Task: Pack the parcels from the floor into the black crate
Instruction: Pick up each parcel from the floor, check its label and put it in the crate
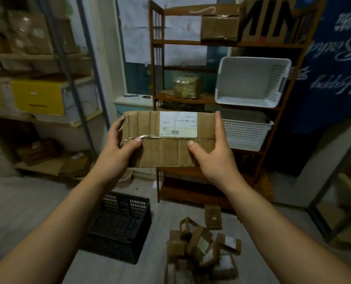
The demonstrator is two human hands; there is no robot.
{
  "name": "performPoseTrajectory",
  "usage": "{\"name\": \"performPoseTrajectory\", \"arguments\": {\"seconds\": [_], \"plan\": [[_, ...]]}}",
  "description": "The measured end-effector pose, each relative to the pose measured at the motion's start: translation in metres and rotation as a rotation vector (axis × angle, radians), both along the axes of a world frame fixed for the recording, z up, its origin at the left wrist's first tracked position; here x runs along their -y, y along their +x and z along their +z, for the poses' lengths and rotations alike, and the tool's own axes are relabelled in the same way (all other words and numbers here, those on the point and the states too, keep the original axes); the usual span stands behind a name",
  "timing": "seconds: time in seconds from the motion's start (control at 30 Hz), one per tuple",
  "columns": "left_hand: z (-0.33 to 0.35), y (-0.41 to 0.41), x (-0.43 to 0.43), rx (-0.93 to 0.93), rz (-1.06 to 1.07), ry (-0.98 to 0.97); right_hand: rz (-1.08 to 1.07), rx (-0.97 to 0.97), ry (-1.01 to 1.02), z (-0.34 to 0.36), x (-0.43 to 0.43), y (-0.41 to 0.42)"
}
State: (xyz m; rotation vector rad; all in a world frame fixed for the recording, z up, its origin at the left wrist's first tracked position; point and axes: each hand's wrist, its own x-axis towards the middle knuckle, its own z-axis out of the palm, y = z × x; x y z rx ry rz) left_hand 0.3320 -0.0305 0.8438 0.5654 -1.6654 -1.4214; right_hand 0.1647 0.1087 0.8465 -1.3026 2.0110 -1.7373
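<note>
Head view: a flat cardboard parcel (pixel 162 152) is being held up in the air, well above the floor (pixel 27 201), with its broad face turned toward the camera. A white label (pixel 178 124) is being shown on the upper half of that face, just above a taped seam. The parcel is being gripped at both short ends. The grip of the left hand (pixel 119 148) is being kept on the left end, with the thumb pressed on the face beside the seam and the fingers curled round the edge. The grip of the right hand (pixel 213 152) is being kept on the right end, with the thumb on the face and the fingers laid up along the edge.

The black crate (pixel 117 242) is being left on the floor below the left forearm; what it contains cannot be told. A pile of small parcels (pixel 203 244) is lying on the floor just to the right of the crate, and a single small parcel (pixel 212 217) is lying just beyond the pile. A wooden shelf unit (pixel 156 78) is standing behind the held parcel, and a tilted white basket (pixel 252 83) is being carried on one of its shelves.
</note>
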Motion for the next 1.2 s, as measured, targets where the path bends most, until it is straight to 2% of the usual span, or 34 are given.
{"name": "performPoseTrajectory", "arguments": {"seconds": [0.23, 0.43, 0.6, 0.77, 0.87, 1.07, 1.2], "plan": [[-0.011, 0.098, 0.116, 0.138, 0.074, 0.03, 0.058, 0.047, 0.073, -0.02, 0.131, 0.086], [-0.023, 0.136, 0.199, 0.205, 0.054, 0.061, 0.047, 0.097, 0.122, -0.043, 0.208, 0.124], [-0.049, 0.125, 0.265, 0.296, -0.002, 0.076, 0.013, 0.152, 0.135, -0.079, 0.269, 0.124], [-0.088, 0.09, 0.345, 0.553, -0.032, -0.034, -0.038, 0.215, 0.197, -0.127, 0.35, 0.097], [-0.101, 0.071, 0.398, 0.635, -0.013, -0.008, -0.049, 0.244, 0.246, -0.146, 0.408, 0.079], [-0.122, 0.053, 0.49, 0.636, 0.034, -0.011, -0.01, 0.263, 0.279, -0.158, 0.499, 0.062], [-0.141, 0.04, 0.539, 0.639, -0.017, -0.03, -0.087, 0.245, 0.293, -0.173, 0.538, 0.056]]}}
